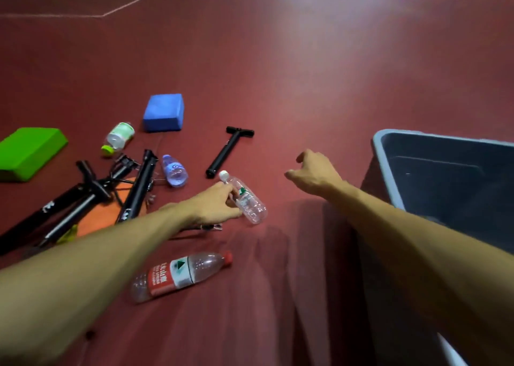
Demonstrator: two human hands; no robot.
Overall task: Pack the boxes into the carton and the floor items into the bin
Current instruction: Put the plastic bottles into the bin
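Observation:
My left hand point(215, 203) grips a clear plastic bottle with a white cap point(247, 201) lying on the red floor. My right hand point(314, 175) hovers empty with loosely spread fingers, just left of the grey bin point(381, 154). A red-labelled bottle point(178, 275) lies nearer to me. Further left lie a small blue-tinted bottle point(174, 170), a green-capped bottle point(118, 137), a black hand pump point(228, 151) and black folded tripods point(83, 199) over an orange disc point(100, 218).
A blue foam block point(164, 112) and a green foam block point(27, 153) sit at the back left. White lines mark the red floor far off. The bin stands at the right, and no items show in the visible part of its inside.

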